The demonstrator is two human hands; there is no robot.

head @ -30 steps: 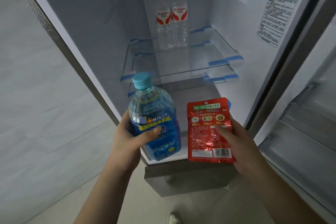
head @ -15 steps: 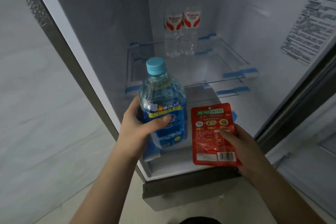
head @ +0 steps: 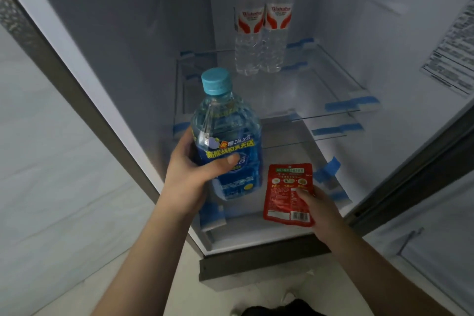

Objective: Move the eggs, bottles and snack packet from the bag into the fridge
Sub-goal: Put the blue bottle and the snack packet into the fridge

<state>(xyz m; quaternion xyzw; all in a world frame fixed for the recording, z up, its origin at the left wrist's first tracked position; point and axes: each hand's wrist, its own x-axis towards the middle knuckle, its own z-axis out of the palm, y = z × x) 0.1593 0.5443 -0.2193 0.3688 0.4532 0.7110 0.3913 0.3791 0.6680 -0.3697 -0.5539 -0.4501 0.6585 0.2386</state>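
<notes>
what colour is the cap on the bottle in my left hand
Light blue cap, clearest in the head view.

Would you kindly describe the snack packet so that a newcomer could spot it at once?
Look into the open fridge, below its glass shelf where two clear bottles stand. At the fridge's front edge, the right hand holds the snack packet beside the blue bottle in the left hand. It is the only flat red pouch, barcode at its bottom.
</notes>
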